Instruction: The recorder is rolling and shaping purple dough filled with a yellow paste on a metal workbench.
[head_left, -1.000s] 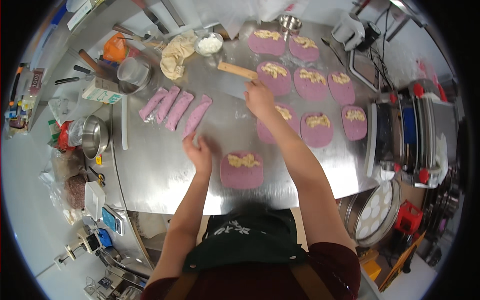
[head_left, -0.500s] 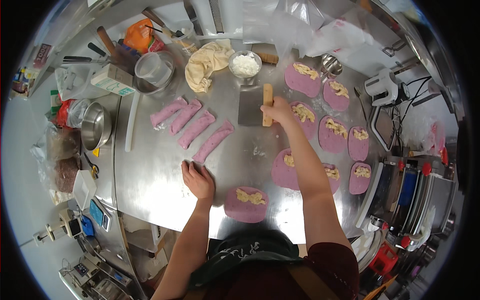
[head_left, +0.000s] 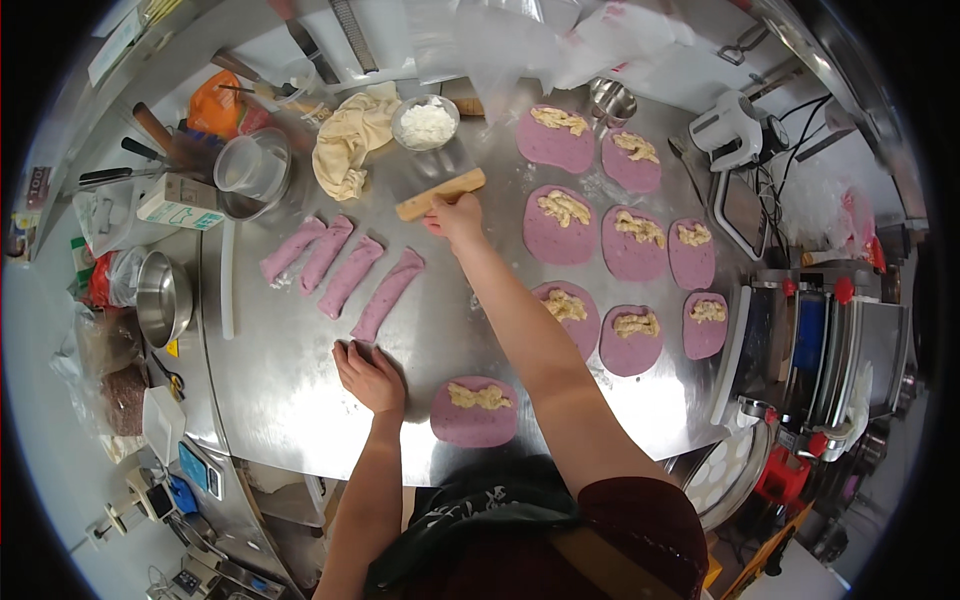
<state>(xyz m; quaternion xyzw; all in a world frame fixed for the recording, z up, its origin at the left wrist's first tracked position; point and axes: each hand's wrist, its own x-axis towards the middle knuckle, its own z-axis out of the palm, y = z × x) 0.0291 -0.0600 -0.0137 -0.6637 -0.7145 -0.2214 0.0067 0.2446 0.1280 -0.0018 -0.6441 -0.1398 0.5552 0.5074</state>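
My right hand (head_left: 458,218) grips the wooden handle of a dough scraper (head_left: 440,194), its metal blade on the far side, just short of a bowl of white flour (head_left: 427,125). Flat on the steel table lies my left hand (head_left: 372,378), fingers extended and holding nothing, its tips by the near end of a rolled pink dough piece (head_left: 388,295). Several such rolls lie slanted side by side there. Close to my body is a flattened pink dough piece (head_left: 470,428) with pale chunky filling along its far part. More filled pieces (head_left: 630,262) spread over the right side, one partly behind my right forearm.
A crumpled beige cloth (head_left: 350,140), a steel bowl with a clear plastic tub (head_left: 250,165) and a carton (head_left: 180,202) stand at the back left. A white strip (head_left: 228,280) lies at left. A hand mixer (head_left: 735,132) and a small metal cup (head_left: 611,102) are back right.
My right hand has moved left with the scraper, which has turned from upright in the picture to slanted. My left hand stays by the rolls. The whole view has shifted somewhat.
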